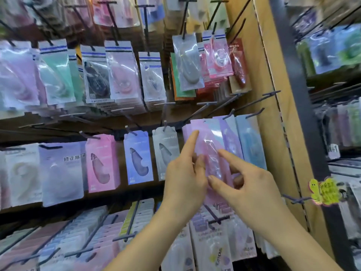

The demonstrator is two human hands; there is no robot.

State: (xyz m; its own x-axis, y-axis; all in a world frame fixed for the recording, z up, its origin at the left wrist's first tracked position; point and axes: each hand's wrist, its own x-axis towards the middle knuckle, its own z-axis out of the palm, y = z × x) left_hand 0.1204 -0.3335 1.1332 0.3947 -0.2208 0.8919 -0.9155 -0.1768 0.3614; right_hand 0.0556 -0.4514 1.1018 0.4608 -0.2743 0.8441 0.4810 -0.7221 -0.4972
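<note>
While both hands close on one pink-lilac correction tape packet (207, 141), it stands upright between them, its top near a peg hook (229, 115). Left hand (185, 178): index finger straight up along the packet's left edge, other fingers curled at that edge. Right hand (252, 184): thumb and forefinger pinch the lower part from the right. Hands nearly touching. Grey packet (166, 151) hangs just left of the left hand; pale blue packet (250, 141) just above the right hand.

packet (209, 140): pink-lilac, glossy clear front, long pink dispenser inside | pose: upright, facing out, top leaning slightly left | loc: front of right-end packs, middle row | hold: left hand (185, 173) + right hand (252, 184) pinch lower half | on-peg: can't tell
</note>
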